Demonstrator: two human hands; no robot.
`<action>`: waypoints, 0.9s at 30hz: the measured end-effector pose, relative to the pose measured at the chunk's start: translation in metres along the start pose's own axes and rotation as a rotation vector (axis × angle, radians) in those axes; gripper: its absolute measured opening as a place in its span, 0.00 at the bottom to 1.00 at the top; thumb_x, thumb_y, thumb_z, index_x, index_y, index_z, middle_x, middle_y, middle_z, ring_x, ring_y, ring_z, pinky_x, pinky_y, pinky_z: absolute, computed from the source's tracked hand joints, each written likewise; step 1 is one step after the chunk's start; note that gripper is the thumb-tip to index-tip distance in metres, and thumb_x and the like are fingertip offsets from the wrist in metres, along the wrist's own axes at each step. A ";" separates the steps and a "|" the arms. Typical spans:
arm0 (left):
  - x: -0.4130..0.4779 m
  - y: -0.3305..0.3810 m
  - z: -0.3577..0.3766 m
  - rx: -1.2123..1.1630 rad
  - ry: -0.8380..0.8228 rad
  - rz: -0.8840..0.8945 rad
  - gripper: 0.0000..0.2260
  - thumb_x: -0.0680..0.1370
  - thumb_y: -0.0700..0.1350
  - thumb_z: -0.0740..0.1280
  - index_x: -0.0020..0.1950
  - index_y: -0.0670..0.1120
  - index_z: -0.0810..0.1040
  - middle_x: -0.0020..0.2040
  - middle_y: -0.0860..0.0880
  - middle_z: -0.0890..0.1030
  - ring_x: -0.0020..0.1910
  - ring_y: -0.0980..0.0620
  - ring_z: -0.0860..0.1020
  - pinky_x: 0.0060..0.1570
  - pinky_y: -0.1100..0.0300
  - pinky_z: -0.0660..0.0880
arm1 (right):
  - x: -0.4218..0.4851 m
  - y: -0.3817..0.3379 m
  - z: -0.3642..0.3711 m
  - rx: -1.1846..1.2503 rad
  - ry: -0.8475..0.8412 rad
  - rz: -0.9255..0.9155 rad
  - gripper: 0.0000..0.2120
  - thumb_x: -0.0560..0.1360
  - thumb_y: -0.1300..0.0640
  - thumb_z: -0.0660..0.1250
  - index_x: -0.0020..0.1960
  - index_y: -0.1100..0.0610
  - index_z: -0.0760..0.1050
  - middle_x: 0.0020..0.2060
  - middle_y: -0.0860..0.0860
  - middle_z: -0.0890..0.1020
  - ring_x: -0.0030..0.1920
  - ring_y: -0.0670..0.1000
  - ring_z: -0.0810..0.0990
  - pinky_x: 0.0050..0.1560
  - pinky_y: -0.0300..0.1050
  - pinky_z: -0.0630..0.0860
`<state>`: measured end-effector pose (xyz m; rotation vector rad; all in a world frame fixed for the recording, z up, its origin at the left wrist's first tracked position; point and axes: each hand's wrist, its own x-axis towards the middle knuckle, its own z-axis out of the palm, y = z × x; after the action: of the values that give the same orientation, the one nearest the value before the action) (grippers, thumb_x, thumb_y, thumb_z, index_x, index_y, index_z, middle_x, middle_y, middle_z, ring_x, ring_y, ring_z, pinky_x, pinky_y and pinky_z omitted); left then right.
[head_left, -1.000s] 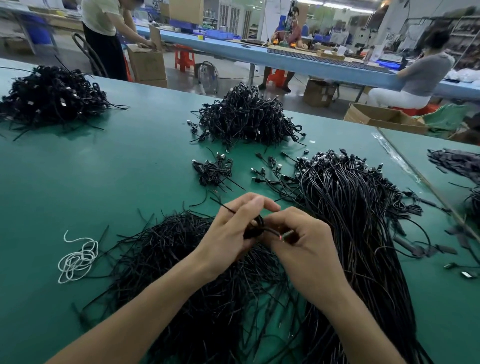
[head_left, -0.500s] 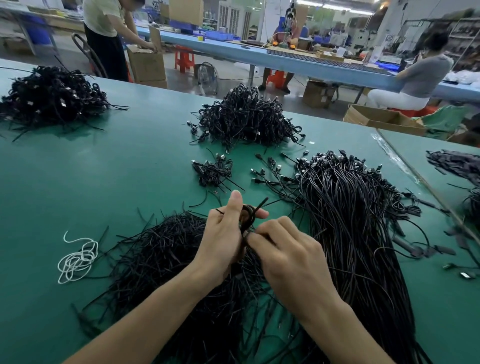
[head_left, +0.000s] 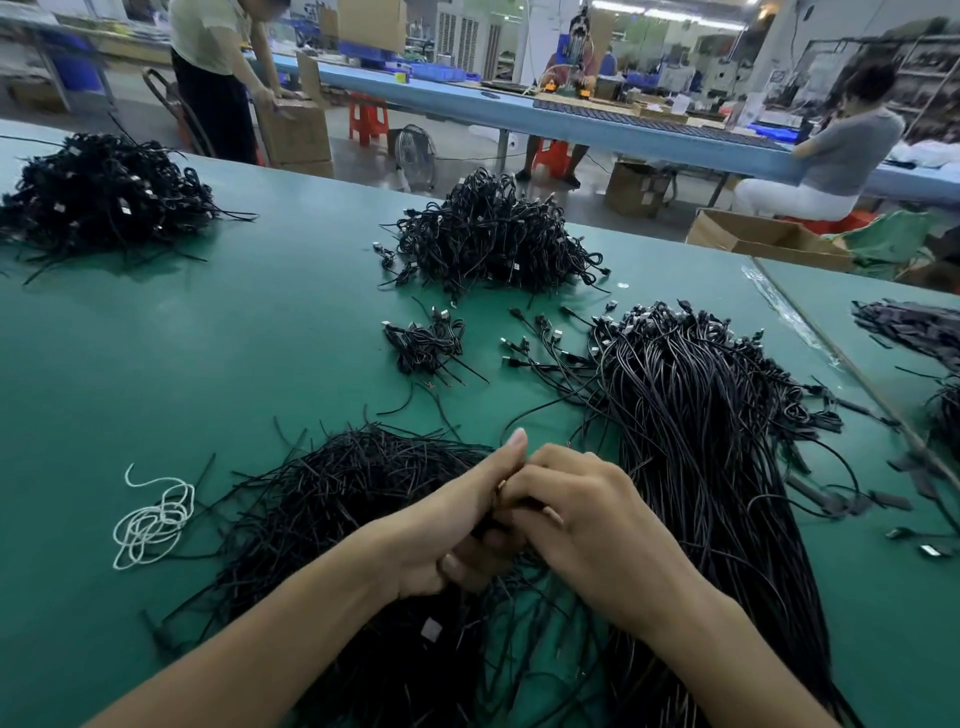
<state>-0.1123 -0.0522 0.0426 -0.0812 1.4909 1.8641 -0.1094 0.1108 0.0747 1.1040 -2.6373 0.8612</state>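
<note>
My left hand (head_left: 457, 525) and my right hand (head_left: 587, 519) are pressed together over the green table (head_left: 182, 364), both curled round a small coiled black cable (head_left: 501, 512) that is almost wholly hidden between them. Under my hands lies a loose heap of short black ties (head_left: 332, 499). A long bundle of straight black cables (head_left: 691, 415) with plugs at its far end stretches along the right of my hands.
A small stack of coiled cables (head_left: 426, 343) lies ahead, a big pile of coiled cables (head_left: 493, 234) behind it, another pile (head_left: 98, 192) far left. White string (head_left: 150, 519) lies at left. People work at a blue table (head_left: 571, 119) beyond.
My hands have drawn closer together and lower toward me. The coiled cable, visible between the fingertips before, is now covered by both hands.
</note>
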 end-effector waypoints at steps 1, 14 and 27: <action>-0.002 0.000 -0.001 0.009 -0.054 0.000 0.29 0.69 0.77 0.62 0.30 0.51 0.65 0.27 0.54 0.60 0.21 0.59 0.55 0.17 0.69 0.52 | 0.000 0.002 0.000 0.078 -0.015 0.067 0.04 0.76 0.57 0.68 0.44 0.50 0.81 0.43 0.44 0.80 0.44 0.46 0.79 0.48 0.49 0.76; -0.008 0.002 -0.001 0.427 -0.111 0.060 0.07 0.67 0.37 0.68 0.35 0.48 0.73 0.26 0.52 0.66 0.23 0.58 0.61 0.22 0.67 0.55 | -0.003 -0.021 -0.004 -0.191 -0.083 -0.059 0.03 0.74 0.58 0.69 0.43 0.53 0.82 0.44 0.46 0.81 0.43 0.50 0.79 0.40 0.51 0.79; -0.004 0.003 0.012 0.347 0.049 0.214 0.11 0.78 0.33 0.61 0.41 0.47 0.75 0.27 0.55 0.70 0.23 0.59 0.65 0.22 0.67 0.61 | -0.006 -0.006 -0.003 -0.065 -0.007 0.078 0.09 0.78 0.60 0.65 0.46 0.49 0.67 0.39 0.43 0.74 0.44 0.46 0.70 0.45 0.46 0.72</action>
<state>-0.1062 -0.0443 0.0505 0.2060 1.8976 1.7445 -0.1017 0.1130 0.0781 0.9973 -2.7096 0.7807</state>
